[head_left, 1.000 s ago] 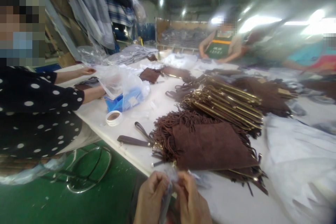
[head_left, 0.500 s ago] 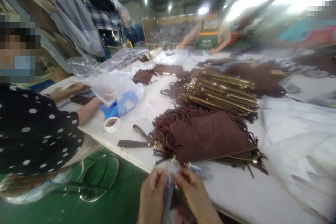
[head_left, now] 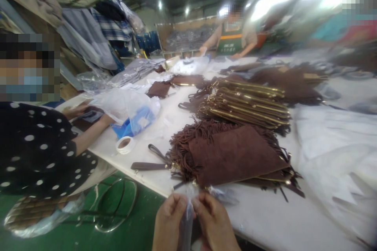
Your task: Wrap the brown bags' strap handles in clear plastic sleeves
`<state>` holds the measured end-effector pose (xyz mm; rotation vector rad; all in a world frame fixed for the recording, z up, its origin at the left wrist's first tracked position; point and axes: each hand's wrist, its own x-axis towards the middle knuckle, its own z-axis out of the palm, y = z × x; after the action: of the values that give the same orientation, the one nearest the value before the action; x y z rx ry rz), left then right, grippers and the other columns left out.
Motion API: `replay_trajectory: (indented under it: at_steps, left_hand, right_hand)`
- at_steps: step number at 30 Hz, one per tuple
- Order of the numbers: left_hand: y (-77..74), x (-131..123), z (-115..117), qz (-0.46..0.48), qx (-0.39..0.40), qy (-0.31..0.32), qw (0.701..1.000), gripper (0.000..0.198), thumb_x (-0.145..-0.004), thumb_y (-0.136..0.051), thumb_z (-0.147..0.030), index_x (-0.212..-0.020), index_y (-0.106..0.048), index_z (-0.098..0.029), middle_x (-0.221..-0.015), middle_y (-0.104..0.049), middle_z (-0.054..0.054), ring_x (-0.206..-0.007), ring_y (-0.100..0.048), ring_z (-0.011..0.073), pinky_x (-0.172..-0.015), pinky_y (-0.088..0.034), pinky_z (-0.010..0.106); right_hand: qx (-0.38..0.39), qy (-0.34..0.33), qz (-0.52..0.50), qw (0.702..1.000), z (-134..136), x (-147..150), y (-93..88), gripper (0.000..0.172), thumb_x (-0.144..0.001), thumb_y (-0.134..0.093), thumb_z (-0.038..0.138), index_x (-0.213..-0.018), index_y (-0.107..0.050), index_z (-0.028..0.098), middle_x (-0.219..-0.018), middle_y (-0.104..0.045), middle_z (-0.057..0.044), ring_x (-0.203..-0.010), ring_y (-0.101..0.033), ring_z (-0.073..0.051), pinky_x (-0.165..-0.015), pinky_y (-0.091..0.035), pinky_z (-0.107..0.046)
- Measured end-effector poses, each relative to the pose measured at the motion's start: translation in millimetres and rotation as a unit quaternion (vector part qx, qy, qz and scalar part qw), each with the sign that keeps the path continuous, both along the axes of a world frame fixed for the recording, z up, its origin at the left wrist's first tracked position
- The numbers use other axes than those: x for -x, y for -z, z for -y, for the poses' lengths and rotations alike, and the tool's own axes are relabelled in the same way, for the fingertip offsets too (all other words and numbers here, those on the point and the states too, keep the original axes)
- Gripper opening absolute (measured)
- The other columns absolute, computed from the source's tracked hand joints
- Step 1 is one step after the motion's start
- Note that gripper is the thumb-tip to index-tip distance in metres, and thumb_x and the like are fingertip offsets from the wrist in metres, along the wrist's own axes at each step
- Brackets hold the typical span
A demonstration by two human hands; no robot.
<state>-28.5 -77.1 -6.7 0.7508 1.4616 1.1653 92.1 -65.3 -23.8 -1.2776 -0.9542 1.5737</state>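
Note:
At the table's front edge, my left hand (head_left: 169, 219) and my right hand (head_left: 216, 219) are close together, fingers pinched. Between them runs a narrow piece of clear plastic (head_left: 186, 227), gripped from both sides; its lower end drops out of view. Just beyond my fingertips lies a pile of brown suede fringed pouches (head_left: 235, 155) with gold zips. A wrist strap (head_left: 151, 166) sticks out of the pile to the left. Crumpled clear plastic (head_left: 225, 195) lies beside my right hand, against the pile.
Behind is another stack of brown pouches (head_left: 244, 104), zips outward. A tape roll (head_left: 124, 145) and a blue-and-clear plastic bag (head_left: 138, 119) lie left, near a co-worker in a dotted top (head_left: 38, 149). White sheeting (head_left: 338, 153) covers the right. Another person (head_left: 232, 39) stands across the table.
My hands have shifted slightly down and left, still pinching the plastic. The co-worker at left has leaned lower and further into view.

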Motion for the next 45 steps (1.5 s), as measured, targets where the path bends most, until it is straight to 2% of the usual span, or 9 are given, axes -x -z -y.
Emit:
replay_trajectory:
  at_steps: [3,6,11,16,20,25,33,39,45]
  left_hand:
    - [0.9,-1.0,0.5,0.087,0.014,-0.005,0.996,0.035,-0.072,-0.078,-0.047,-0.076,-0.064,-0.014,-0.061,-0.061,0.000,-0.056,-0.056,0.0127,-0.057,-0.045,0.021]
    - [4.3,-1.2,-0.3,0.089,0.016,-0.017,0.996,0.035,-0.071,-0.079,-0.045,-0.075,-0.063,-0.014,-0.061,-0.061,0.000,-0.055,-0.055,0.0120,-0.054,-0.043,0.020]
    - [4.0,-3.2,-1.0,-0.042,0.002,-0.038,0.998,0.042,-0.066,-0.077,-0.055,-0.072,-0.064,-0.016,-0.059,-0.060,0.000,-0.055,-0.055,0.0153,-0.053,-0.045,0.023]
    - [-0.5,-8.8,3.8,-0.150,-0.054,-0.032,0.987,0.040,-0.073,-0.068,-0.058,-0.070,-0.064,-0.018,-0.060,-0.060,0.001,-0.058,-0.054,0.0173,-0.057,-0.045,0.024]
    - [-2.1,-13.2,8.4,-0.231,-0.079,-0.018,0.970,0.036,-0.081,-0.062,-0.055,-0.072,-0.063,-0.020,-0.062,-0.060,0.000,-0.062,-0.054,0.0183,-0.060,-0.042,0.023]
    - [-2.4,-12.7,10.9,-0.298,-0.089,0.020,0.950,0.031,-0.088,-0.054,-0.048,-0.075,-0.061,-0.021,-0.067,-0.061,0.000,-0.066,-0.055,0.0181,-0.062,-0.040,0.023]
    - [7.5,-8.9,12.3,-0.278,-0.063,-0.010,0.958,0.037,-0.084,-0.057,-0.055,-0.074,-0.062,-0.020,-0.064,-0.061,0.000,-0.062,-0.053,0.0180,-0.060,-0.043,0.022]
    - [3.5,-16.5,12.8,-0.272,-0.076,-0.076,0.956,0.043,-0.077,-0.063,-0.061,-0.072,-0.066,-0.018,-0.061,-0.059,0.000,-0.061,-0.054,0.0178,-0.057,-0.045,0.021]
    - [3.3,-17.0,8.5,-0.209,-0.042,-0.093,0.973,0.040,-0.070,-0.071,-0.056,-0.064,-0.063,-0.018,-0.059,-0.057,0.000,-0.063,-0.054,0.0181,-0.057,-0.044,0.022]
  right_hand:
    - [-0.014,-0.002,0.022,1.000,0.2,1.0,-2.2,0.033,-0.084,-0.059,0.047,-0.077,-0.061,0.016,-0.065,-0.060,0.001,-0.062,-0.055,-0.015,-0.058,-0.041,-0.023]
    - [-0.011,-0.006,0.000,1.000,-1.7,2.3,1.1,0.034,-0.082,-0.060,0.049,-0.074,-0.059,0.016,-0.060,-0.055,0.003,-0.053,-0.048,-0.011,-0.049,-0.036,-0.021]
    - [0.049,-0.058,-0.042,0.996,-4.3,-0.3,3.5,0.034,-0.079,-0.060,0.052,-0.074,-0.054,0.019,-0.045,-0.038,0.011,-0.036,-0.028,-0.006,-0.036,-0.018,-0.018]
    - [0.026,-0.073,0.020,0.997,-9.6,-3.9,-0.6,0.036,-0.078,-0.059,0.053,-0.070,-0.054,0.019,-0.045,-0.042,0.008,-0.037,-0.036,-0.007,-0.035,-0.024,-0.018]
    - [0.015,-0.053,0.057,0.997,-14.2,-2.8,-0.9,0.039,-0.081,-0.057,0.053,-0.063,-0.055,0.018,-0.045,-0.041,0.006,-0.037,-0.037,-0.009,-0.035,-0.024,-0.020]
    - [-0.008,-0.014,0.044,0.999,-16.9,-1.6,-3.6,0.042,-0.080,-0.058,0.053,-0.061,-0.058,0.016,-0.055,-0.042,0.003,-0.052,-0.037,-0.011,-0.046,-0.026,-0.023]
    - [0.032,-0.019,-0.057,0.998,-18.4,0.2,-4.8,0.049,-0.071,-0.063,0.064,-0.062,-0.058,0.016,-0.055,-0.044,0.002,-0.052,-0.034,-0.010,-0.045,-0.025,-0.023]
    - [0.068,-0.023,-0.119,0.990,-19.7,2.9,-5.4,0.058,-0.059,-0.066,0.076,-0.056,-0.048,0.021,-0.046,-0.032,0.009,-0.043,-0.026,-0.007,-0.040,-0.021,-0.023]
    - [0.074,-0.008,-0.146,0.986,-20.2,4.6,-1.7,0.059,-0.057,-0.070,0.076,-0.054,-0.049,0.020,-0.043,-0.033,0.009,-0.043,-0.030,-0.008,-0.041,-0.027,-0.022]
